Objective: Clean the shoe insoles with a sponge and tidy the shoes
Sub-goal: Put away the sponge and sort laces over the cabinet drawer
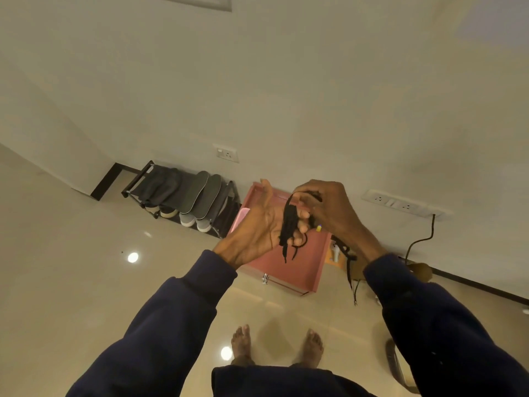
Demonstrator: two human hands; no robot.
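I stand over the floor with both hands raised in front of me. A bundle of black shoelaces [289, 227] lies wound across the fingers of my left hand [259, 227], whose palm faces right. My right hand [329, 210] pinches the lace at the top of the bundle, and a loose end [349, 267] hangs down under its wrist. Two dark insoles [201, 194] lean on the top of a black shoe rack [143, 181] against the wall. Grey shoes [194, 220] sit on the rack's lower shelf.
A pink low table [297, 267] stands by the wall right of the rack, under my hands. A pink flat thing [239, 220] lies at its left edge. Wall sockets [400, 204] with a black cable [420, 239] are at right. My bare feet [274, 345] are on the glossy tiled floor.
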